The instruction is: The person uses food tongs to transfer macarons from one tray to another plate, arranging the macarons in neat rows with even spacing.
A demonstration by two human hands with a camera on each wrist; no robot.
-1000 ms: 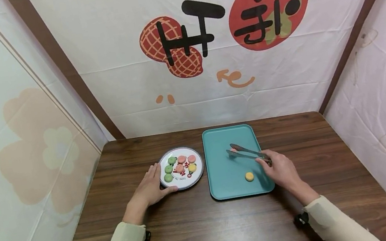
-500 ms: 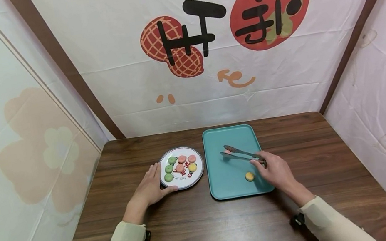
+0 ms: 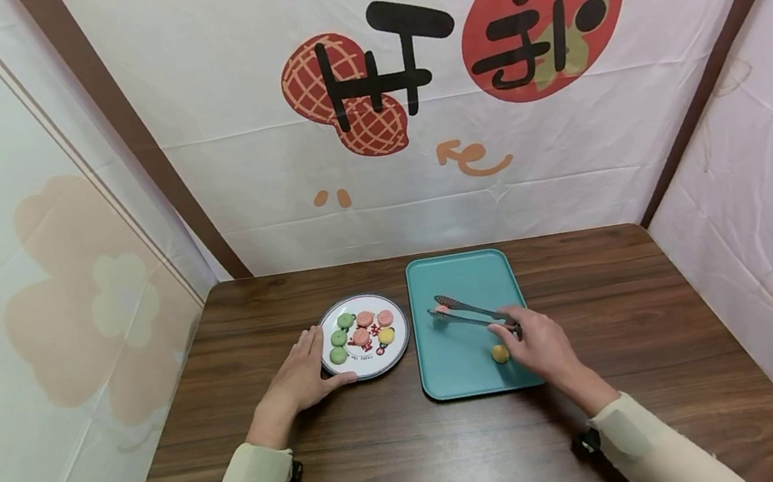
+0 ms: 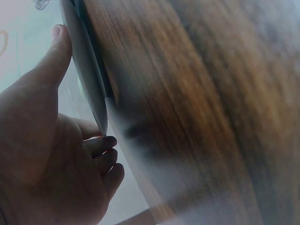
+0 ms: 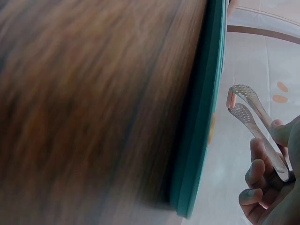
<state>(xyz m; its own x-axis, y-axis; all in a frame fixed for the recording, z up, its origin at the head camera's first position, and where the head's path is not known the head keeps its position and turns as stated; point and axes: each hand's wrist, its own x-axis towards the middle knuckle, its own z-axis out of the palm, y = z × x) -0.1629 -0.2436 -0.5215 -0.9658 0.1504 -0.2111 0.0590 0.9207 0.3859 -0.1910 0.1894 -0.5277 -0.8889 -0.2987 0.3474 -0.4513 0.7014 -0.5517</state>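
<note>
Around the left and near rim of a white plate (image 3: 398, 349), my left hand (image 3: 299, 374) rests with fingers extended and thumb along the edge; the left wrist view shows its fingertips touching the plate. Several macarons lie on the plate: green ones (image 3: 338, 338), pink ones (image 3: 360, 336) and a yellow one (image 3: 386, 335). My right hand (image 3: 542, 343) grips metal tongs (image 3: 473, 307). Between the perforated tips of the tongs is a pink macaron (image 5: 231, 100), held above the teal tray (image 3: 460, 271). A second yellow macaron (image 3: 500, 354) sits on the tray, below the right hand's fingers.
Plate and tray stand side by side on a dark wooden table (image 3: 423, 471), a narrow gap between them. A printed white cloth (image 3: 254, 169) hangs behind the table, with more cloth at both sides.
The right hand has moved left with the tongs and the pink macaron, bringing them over the tray's left part, nearer the plate. My left hand stays at the plate.
</note>
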